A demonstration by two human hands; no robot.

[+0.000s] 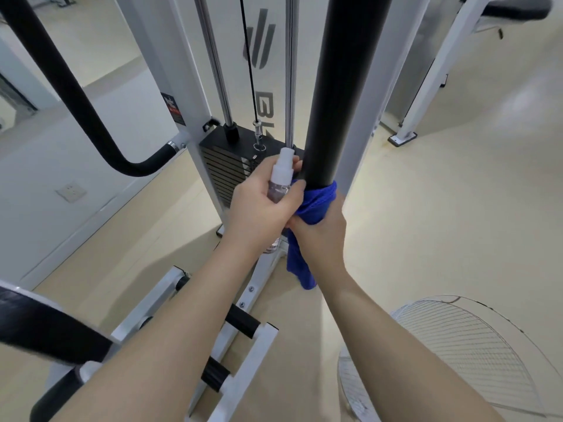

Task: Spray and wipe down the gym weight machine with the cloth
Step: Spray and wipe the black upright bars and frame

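A white-framed weight machine stands in front of me, with a black weight stack low at its middle. A thick black padded bar hangs down the centre right. My right hand grips a blue cloth wrapped round the bar's lower end; the cloth's tail hangs below my wrist. My left hand holds a small clear spray bottle with a white nozzle upright, just left of the bar and touching the cloth.
A curved black handle arm sweeps across the left. White base rails with black rollers lie below my arms. A wire fan guard stands at the lower right. Another white machine frame is at the far right on the beige floor.
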